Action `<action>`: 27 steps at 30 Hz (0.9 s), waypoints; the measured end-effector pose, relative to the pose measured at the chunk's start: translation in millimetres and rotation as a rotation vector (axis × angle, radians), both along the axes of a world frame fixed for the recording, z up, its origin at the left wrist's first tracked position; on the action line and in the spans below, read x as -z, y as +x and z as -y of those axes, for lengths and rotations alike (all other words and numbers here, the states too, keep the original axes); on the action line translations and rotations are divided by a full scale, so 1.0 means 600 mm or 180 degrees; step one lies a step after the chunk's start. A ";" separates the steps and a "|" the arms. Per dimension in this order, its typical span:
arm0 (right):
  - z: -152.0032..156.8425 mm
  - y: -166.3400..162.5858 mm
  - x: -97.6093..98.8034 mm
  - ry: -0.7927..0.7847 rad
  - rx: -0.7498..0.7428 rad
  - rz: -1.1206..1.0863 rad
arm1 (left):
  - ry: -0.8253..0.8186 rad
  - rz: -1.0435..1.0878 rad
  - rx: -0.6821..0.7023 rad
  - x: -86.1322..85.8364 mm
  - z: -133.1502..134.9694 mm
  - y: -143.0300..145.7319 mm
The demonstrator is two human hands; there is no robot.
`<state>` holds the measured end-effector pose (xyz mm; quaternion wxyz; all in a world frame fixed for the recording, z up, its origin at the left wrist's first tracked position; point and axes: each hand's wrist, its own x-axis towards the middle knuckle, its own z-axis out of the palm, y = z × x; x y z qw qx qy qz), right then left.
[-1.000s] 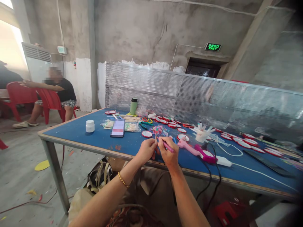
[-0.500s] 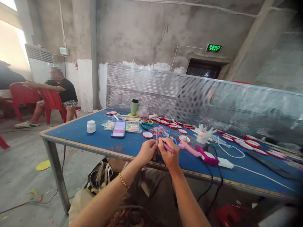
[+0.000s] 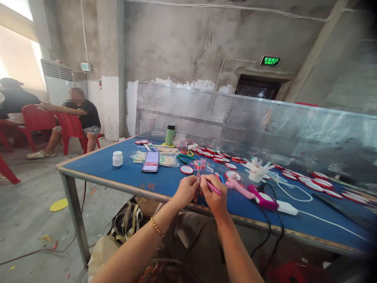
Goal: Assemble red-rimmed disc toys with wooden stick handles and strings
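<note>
Close together at the table's near edge, both my hands are closed. My left hand [image 3: 188,191] pinches a thin, pale stick [image 3: 198,169] that stands upright with a greenish tip. What else its fingers hold is hidden. My right hand [image 3: 216,198] grips a pink pen-like tool [image 3: 214,188], its tip end beside the left fingertips. Just beyond lie a heap of small colourful pieces [image 3: 202,165] and a round white disc with a red rim [image 3: 186,169]. A pink hot glue gun [image 3: 240,187] rests right of my right hand.
On the blue table [image 3: 97,169] are a white jar [image 3: 117,158], a phone [image 3: 150,161], a green bottle [image 3: 170,135], pliers [image 3: 186,159], several red-rimmed discs and a cup of glue sticks [image 3: 257,173]. A perforated metal screen [image 3: 188,114] borders the back. Cables [image 3: 277,243] hang off the front.
The camera view has shifted slightly, so the scene sits a little further right. My hands keep the same holds, with only slight movement at the fingertips.
</note>
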<state>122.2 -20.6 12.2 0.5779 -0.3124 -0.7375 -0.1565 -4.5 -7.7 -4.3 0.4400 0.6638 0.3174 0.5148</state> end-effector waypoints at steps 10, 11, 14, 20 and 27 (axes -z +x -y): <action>0.001 0.001 0.003 -0.0072 0.0069 0.0030 | -0.0058 -0.0004 -0.0024 -0.001 0.003 -0.002; 0.001 0.001 0.003 -0.0057 0.0088 -0.0005 | -0.0075 0.0016 0.0001 0.000 0.002 -0.002; 0.000 0.001 0.003 0.0031 0.0133 -0.0140 | -0.0103 0.0105 0.0094 0.003 0.000 -0.002; -0.003 0.000 0.004 -0.0022 0.0071 -0.0073 | -0.0082 0.0085 0.0081 0.004 0.001 -0.002; -0.004 -0.001 0.004 -0.0040 0.0116 -0.0112 | -0.0041 0.0048 0.0066 0.004 0.000 -0.002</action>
